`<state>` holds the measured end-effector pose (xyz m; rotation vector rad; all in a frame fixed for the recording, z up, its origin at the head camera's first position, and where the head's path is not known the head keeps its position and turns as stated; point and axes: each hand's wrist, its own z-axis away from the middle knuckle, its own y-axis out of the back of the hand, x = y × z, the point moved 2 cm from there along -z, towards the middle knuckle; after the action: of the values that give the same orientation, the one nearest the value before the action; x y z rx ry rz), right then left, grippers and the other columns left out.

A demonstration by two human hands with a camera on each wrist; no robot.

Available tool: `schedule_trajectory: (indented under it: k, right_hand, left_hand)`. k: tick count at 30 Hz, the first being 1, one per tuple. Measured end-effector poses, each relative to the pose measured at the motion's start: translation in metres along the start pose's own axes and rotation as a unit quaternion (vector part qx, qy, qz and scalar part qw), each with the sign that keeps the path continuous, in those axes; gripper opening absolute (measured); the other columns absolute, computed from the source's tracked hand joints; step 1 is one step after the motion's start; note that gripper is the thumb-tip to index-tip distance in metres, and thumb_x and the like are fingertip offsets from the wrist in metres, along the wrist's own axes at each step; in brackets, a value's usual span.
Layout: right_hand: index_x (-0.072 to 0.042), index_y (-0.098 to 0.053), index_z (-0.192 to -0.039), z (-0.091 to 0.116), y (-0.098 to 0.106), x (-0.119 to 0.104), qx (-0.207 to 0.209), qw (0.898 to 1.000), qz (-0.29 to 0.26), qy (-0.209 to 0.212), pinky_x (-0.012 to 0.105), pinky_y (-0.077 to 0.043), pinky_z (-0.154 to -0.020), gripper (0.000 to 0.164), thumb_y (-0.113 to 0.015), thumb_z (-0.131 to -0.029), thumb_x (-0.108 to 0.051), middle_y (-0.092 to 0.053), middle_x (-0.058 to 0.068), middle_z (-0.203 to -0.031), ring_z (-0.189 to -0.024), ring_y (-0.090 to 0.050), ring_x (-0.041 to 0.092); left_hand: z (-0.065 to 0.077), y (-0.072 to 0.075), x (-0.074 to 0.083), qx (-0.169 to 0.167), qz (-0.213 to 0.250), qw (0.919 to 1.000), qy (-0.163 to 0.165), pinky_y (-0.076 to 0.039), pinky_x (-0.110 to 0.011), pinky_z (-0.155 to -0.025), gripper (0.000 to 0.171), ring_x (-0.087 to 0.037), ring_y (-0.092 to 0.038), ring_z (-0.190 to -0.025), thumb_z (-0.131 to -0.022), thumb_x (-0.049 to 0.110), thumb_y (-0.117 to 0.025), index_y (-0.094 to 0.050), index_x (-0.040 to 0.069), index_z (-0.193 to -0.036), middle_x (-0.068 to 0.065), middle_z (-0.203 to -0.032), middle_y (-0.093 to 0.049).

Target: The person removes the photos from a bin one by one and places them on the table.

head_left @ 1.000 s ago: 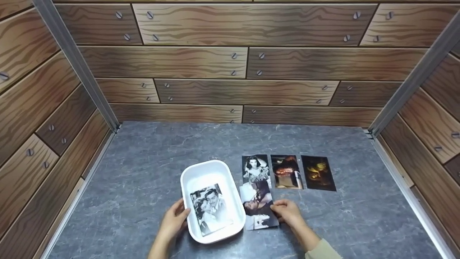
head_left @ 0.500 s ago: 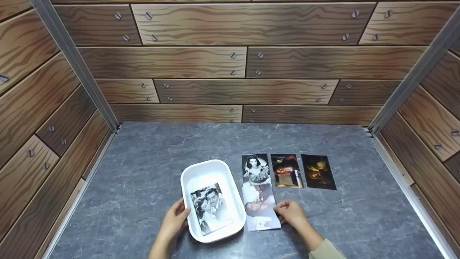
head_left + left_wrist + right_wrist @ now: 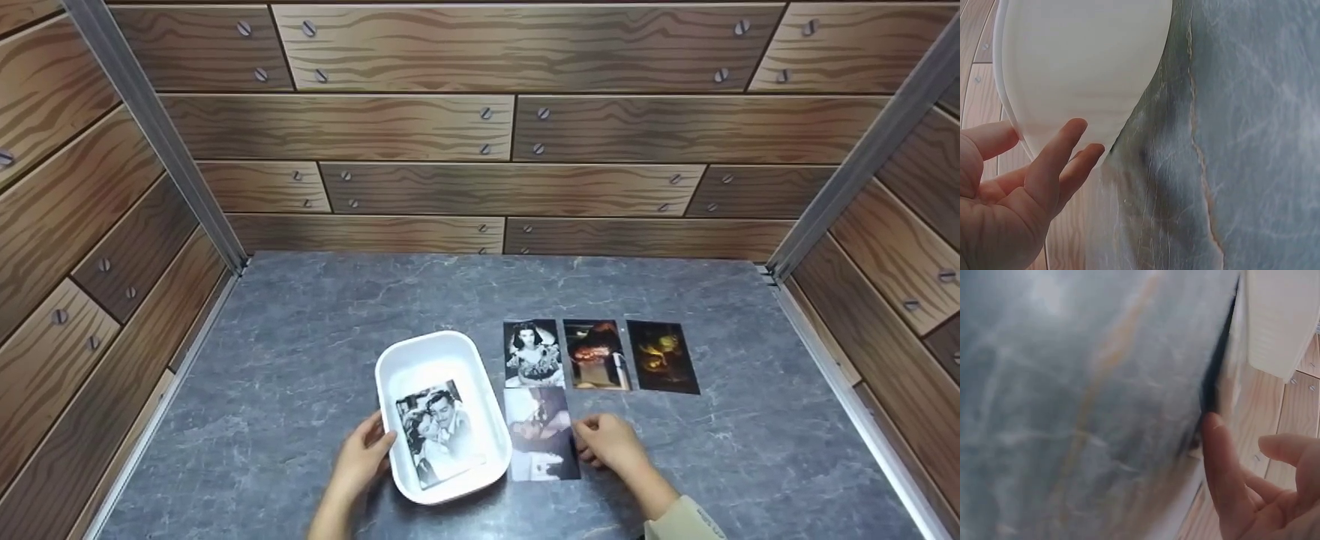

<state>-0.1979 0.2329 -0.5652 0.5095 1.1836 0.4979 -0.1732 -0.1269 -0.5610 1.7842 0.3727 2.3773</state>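
Note:
My left hand (image 3: 361,457) grips the left side of a white plastic tub (image 3: 424,362); its thumb lies at the rim and the other fingers are against the outer wall (image 3: 1084,62). Inside the tub lies a black-and-white photo (image 3: 435,431) of a couple. Just right of the tub, a photo (image 3: 538,435) with a pale glare lies on the table, directly below a photo of a woman in a ruffled dress (image 3: 532,354). At its right edge is my right hand (image 3: 611,444). One fingertip touches that edge, while the thumb stands apart in the right wrist view.
Right of the woman's photo lie a photo with a red glow (image 3: 598,356) and a dark photo with yellow tones (image 3: 663,358), in one row. The grey marbled table (image 3: 315,315) is bounded by wood-patterned panels (image 3: 420,127) at the back and sides.
The lower photo has come down flat and slid slightly toward me, off the woman's photo it overlapped. My right hand has loosened its pinch and shifted slightly right. The left hand stays put.

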Motion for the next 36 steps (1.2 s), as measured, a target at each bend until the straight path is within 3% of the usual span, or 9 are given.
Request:
schedule_trajectory:
  k: [4,7,10,12,15,18,24,30,36]
  right_hand:
    - [0.006,-0.07,-0.105,0.0,0.006,-0.009,0.012,0.999,0.032,0.024,0.028,-0.052,-0.05,0.032,-0.058,-0.095,-0.023,-0.066,0.004,-0.064,-0.054,-0.059,0.013]
    - [0.005,-0.068,-0.109,-0.002,0.011,-0.022,0.033,0.997,0.025,0.067,0.037,-0.055,-0.071,0.034,-0.058,-0.096,-0.025,-0.071,0.012,-0.081,-0.074,-0.066,0.023]
    - [0.011,-0.056,-0.125,-0.002,0.009,-0.04,0.021,0.991,-0.054,0.119,0.048,-0.049,-0.098,0.042,-0.06,-0.095,-0.019,-0.065,0.028,-0.116,-0.108,-0.062,0.04]
    - [0.013,-0.045,-0.134,-0.001,0.004,-0.054,0.001,0.981,-0.126,0.148,0.052,-0.042,-0.105,0.052,-0.063,-0.093,-0.012,-0.05,0.035,-0.134,-0.124,-0.05,0.048]
    - [0.016,-0.035,-0.139,0.001,-0.008,-0.075,-0.03,0.96,-0.204,0.189,0.052,-0.04,-0.106,0.064,-0.067,-0.088,-0.004,-0.039,0.038,-0.14,-0.129,-0.042,0.052]
    - [0.014,-0.034,-0.141,0.006,-0.024,-0.095,-0.04,0.951,-0.22,0.213,0.05,-0.042,-0.106,0.068,-0.07,-0.085,-0.003,-0.038,0.036,-0.143,-0.131,-0.042,0.05]
    - [0.007,-0.032,-0.146,0.015,-0.062,-0.118,-0.097,0.95,-0.216,0.206,0.047,-0.037,-0.111,0.076,-0.072,-0.085,-0.013,-0.037,0.03,-0.148,-0.135,-0.039,0.045]
    - [0.013,-0.028,-0.145,0.018,-0.096,-0.12,-0.173,0.941,-0.222,0.187,0.052,-0.036,-0.111,0.077,-0.072,-0.087,-0.014,-0.03,0.036,-0.148,-0.134,-0.036,0.051]
    - [0.009,-0.031,-0.146,0.016,-0.115,-0.114,-0.175,0.959,-0.176,0.137,0.057,-0.03,-0.112,0.077,-0.073,-0.086,-0.013,-0.033,0.036,-0.147,-0.137,-0.031,0.051]
  left_hand:
    - [0.001,0.0,0.0,-0.002,0.008,1.0,-0.005,-0.057,-0.044,-0.083,0.056,-0.046,-0.049,-0.126,-0.097,0.012,-0.057,-0.034,-0.01,-0.143,-0.034,-0.14,-0.043]
    - [0.001,0.0,-0.001,0.0,0.011,0.9999,0.0,-0.057,-0.043,-0.083,0.057,-0.046,-0.049,-0.126,-0.097,0.012,-0.057,-0.035,-0.009,-0.144,-0.034,-0.141,-0.043]
    - [-0.001,0.0,0.0,0.001,0.006,1.0,0.003,-0.058,-0.043,-0.082,0.056,-0.045,-0.05,-0.126,-0.097,0.012,-0.056,-0.034,-0.009,-0.144,-0.034,-0.141,-0.044]
    - [-0.001,0.0,0.001,0.004,0.0,0.9999,0.01,-0.058,-0.042,-0.083,0.056,-0.045,-0.05,-0.126,-0.097,0.012,-0.055,-0.034,-0.009,-0.144,-0.033,-0.141,-0.043]
    - [-0.002,-0.001,0.001,0.009,-0.002,0.9997,0.024,-0.057,-0.043,-0.085,0.056,-0.045,-0.049,-0.127,-0.097,0.012,-0.055,-0.034,-0.008,-0.145,-0.033,-0.142,-0.043]
    - [-0.002,-0.002,0.001,0.014,-0.002,0.9994,0.032,-0.057,-0.043,-0.085,0.056,-0.045,-0.05,-0.127,-0.097,0.013,-0.056,-0.034,-0.007,-0.145,-0.032,-0.142,-0.043]
    - [-0.001,-0.003,0.001,0.007,0.002,0.9998,0.02,-0.057,-0.046,-0.086,0.057,-0.046,-0.049,-0.127,-0.097,0.013,-0.056,-0.033,-0.009,-0.145,-0.033,-0.142,-0.042]
    - [-0.001,-0.003,0.001,0.01,0.011,0.9996,0.026,-0.056,-0.045,-0.086,0.057,-0.045,-0.049,-0.127,-0.097,0.012,-0.056,-0.034,-0.008,-0.145,-0.032,-0.142,-0.043]
    - [-0.001,-0.002,0.002,0.013,0.001,0.9997,0.022,-0.056,-0.046,-0.086,0.056,-0.046,-0.048,-0.127,-0.096,0.011,-0.057,-0.035,-0.008,-0.144,-0.033,-0.141,-0.043]
